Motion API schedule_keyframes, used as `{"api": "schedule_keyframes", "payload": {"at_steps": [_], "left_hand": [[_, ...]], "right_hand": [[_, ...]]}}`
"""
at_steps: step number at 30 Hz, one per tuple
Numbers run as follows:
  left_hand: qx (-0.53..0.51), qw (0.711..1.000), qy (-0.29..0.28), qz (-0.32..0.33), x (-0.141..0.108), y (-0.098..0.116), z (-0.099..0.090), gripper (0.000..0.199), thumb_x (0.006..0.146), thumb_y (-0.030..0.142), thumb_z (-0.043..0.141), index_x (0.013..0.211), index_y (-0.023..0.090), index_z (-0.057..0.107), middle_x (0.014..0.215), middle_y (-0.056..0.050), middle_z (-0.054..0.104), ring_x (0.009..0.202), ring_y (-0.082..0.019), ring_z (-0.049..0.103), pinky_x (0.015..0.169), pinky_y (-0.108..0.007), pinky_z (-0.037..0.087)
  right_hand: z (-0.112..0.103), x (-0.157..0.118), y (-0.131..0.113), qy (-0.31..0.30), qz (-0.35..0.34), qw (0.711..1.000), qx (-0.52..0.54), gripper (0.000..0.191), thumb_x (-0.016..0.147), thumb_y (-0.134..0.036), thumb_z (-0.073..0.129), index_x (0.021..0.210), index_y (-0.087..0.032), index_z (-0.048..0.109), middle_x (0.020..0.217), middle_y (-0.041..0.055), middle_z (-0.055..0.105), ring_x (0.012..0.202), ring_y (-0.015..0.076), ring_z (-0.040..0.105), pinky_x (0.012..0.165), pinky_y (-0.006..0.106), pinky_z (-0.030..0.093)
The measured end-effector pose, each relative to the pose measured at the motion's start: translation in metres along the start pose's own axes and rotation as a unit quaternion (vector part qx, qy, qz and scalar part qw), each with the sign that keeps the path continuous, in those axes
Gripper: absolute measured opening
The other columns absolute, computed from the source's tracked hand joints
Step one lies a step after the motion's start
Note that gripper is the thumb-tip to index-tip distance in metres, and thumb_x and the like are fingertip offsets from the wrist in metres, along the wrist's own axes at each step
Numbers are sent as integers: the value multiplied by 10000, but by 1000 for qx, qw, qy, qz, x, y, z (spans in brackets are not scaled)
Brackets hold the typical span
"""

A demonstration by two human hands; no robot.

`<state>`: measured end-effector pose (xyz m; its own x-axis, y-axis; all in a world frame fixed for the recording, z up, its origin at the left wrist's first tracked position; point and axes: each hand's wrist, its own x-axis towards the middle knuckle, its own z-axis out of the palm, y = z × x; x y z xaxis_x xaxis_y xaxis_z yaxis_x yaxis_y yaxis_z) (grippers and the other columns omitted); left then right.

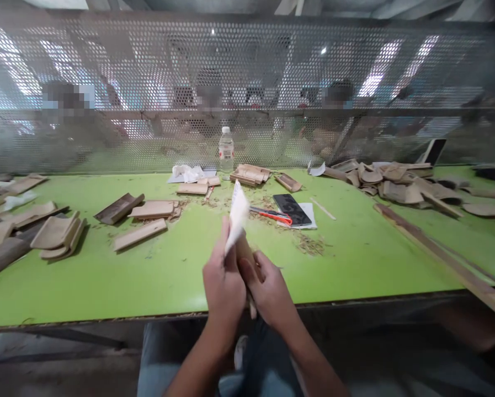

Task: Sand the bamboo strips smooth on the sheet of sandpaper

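Both hands are close together over the front edge of the green table point(168, 275). My left hand point(224, 278) is closed on a white sheet point(238, 212), which stands upright and is blurred at its top. Fingers of my right hand point(270, 284) are wrapped round a pale bamboo piece point(243, 248), which lies against the sheet. The lower end of the piece shows between the palms. Beyond the hands lie a red-orange cutter point(274, 216) and a black phone point(292, 209) on white paper point(310, 216).
Bamboo pieces lie at left point(57, 237), at centre back point(251, 174) and in a heap at right point(400, 184). A water bottle point(226, 150) stands before a perforated screen point(148, 71). A long strip point(441, 256) overhangs the right front edge. People sit behind the screen.
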<state>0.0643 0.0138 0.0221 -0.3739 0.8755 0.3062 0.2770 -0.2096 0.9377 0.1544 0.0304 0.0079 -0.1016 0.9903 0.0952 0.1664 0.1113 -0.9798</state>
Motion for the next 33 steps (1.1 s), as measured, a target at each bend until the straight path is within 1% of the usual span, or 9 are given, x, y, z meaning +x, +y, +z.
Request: {"api": "schedule_keyframes", "payload": {"at_steps": [4,8,13,16,19,23,27,31,33], "left_hand": [[-32,999,6,8,3,5,-2,467,1027,352,509,1454,190,607,1415,-77,644,1265,-282,640,1031,-334,518],[-33,996,17,-81,9,7,-1,485,1019,545,523,963,133,772,898,-127,782,927,-324,746,775,-347,586],[-41,996,9,-78,7,0,-4,451,1007,530,551,804,163,716,746,-89,748,760,-276,731,666,-297,559],[-6,998,9,-64,9,-1,-8,444,1013,496,536,889,131,755,725,-80,744,682,-258,707,606,-288,540],[-26,998,40,-29,9,1,-6,373,984,368,545,1171,128,761,1017,-91,791,903,-264,739,747,-282,575],[-39,999,-14,-9,2,-5,-3,545,915,175,510,1451,190,608,1316,-51,713,1119,-224,710,887,-259,559],[0,997,-51,53,8,-14,-25,406,962,263,545,1325,190,711,1301,-69,716,1253,-279,635,1039,-332,492],[50,998,2,-42,18,-20,-53,463,1011,520,547,873,132,757,778,-74,741,796,-279,707,690,-310,545],[32,998,8,-62,20,-23,-59,501,1009,554,550,801,131,719,739,-60,714,740,-251,676,654,-291,518]], "right_hand": [[2,-1,-3,27,9,1000,-5,395,962,-595,536,810,-231,511,674,-29,543,641,171,518,550,266,373],[5,-1,1,12,1,1000,-21,433,950,-651,521,837,-234,508,682,-31,526,644,178,517,575,279,387],[7,1,3,47,16,997,-56,443,965,-653,487,830,-232,507,693,-26,528,645,176,508,587,285,374],[8,0,2,23,6,998,-66,406,969,-615,507,827,-235,493,690,-28,539,645,171,510,583,277,362],[7,0,1,11,10,998,-59,385,945,-583,558,794,-234,496,647,-37,521,621,163,497,554,267,343],[3,2,-1,42,44,998,8,383,922,-606,582,883,-225,560,652,-33,549,582,162,518,504,260,361],[-4,3,-4,-19,74,990,117,431,888,-630,637,994,-226,529,629,-85,490,429,105,434,400,235,351],[-12,3,2,-129,82,970,188,452,820,-456,780,1086,-253,475,752,-105,490,377,35,348,335,180,277],[-14,3,7,-178,74,953,235,338,866,-380,718,1076,-251,486,788,-96,479,377,17,329,346,172,258]]}}
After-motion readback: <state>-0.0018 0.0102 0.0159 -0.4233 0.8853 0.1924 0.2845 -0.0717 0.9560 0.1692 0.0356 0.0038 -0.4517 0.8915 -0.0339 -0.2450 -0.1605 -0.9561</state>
